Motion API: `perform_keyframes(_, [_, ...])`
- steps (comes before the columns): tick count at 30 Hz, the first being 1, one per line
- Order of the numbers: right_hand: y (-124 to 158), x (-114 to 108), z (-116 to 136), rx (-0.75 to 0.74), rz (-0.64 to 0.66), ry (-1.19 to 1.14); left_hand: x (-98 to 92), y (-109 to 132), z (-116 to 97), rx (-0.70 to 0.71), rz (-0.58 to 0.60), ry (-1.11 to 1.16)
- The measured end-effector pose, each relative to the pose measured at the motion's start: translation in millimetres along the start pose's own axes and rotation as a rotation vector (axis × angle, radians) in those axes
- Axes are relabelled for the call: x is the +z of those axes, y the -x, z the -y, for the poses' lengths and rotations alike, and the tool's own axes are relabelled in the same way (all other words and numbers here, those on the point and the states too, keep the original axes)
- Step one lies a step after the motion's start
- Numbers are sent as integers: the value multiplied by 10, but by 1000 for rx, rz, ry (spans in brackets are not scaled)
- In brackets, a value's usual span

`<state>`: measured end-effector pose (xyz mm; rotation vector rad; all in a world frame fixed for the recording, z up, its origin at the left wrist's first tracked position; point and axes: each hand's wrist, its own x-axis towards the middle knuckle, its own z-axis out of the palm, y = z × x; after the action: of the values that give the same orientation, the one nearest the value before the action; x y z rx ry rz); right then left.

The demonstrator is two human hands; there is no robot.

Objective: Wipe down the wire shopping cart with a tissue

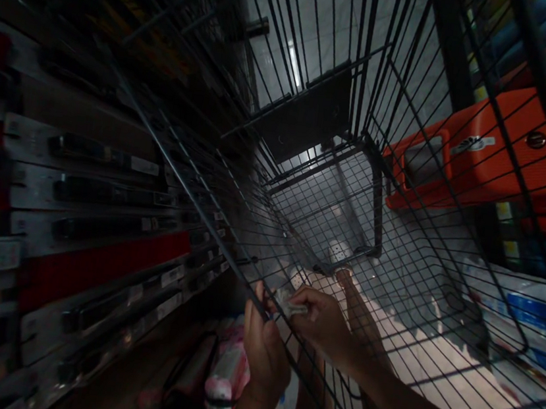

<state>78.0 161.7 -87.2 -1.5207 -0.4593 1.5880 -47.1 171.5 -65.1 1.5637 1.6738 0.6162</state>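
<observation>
A black wire shopping trolley (305,188) fills the view, seen from very close. My left hand (262,349) is closed around one of its wire bars at the near side. My right hand (321,320) is pinched on a small pale cloth or wipe (290,307), pressed against the same bar just right of my left hand. The right forearm reaches in from the lower right, behind the wire mesh.
Shelves with long boxed goods and price labels (78,207) line the left. An orange hard-shell suitcase (498,152) sits on a rack at right, with blue and white packages (528,315) below. A pink patterned garment or bag (226,378) lies under my hands. Light tiled floor (433,357).
</observation>
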Motion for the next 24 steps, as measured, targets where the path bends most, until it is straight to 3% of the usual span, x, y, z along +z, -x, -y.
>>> perform_keyframes(5, [-198, -137, -349, 42, -53, 46, 42, 43, -16, -28, -40, -8])
perform_keyframes(13, [-404, -314, -781, 68, 6, 164, -8, 17, 23, -48, -34, 8])
perform_keyframes(19, [-679, -465, -1199, 121, -27, 274, 7, 26, -20, -50, -43, 20])
perform_keyframes(24, [-850, -530, -1368, 149, -74, 339, 35, 37, -24, -58, -58, 34])
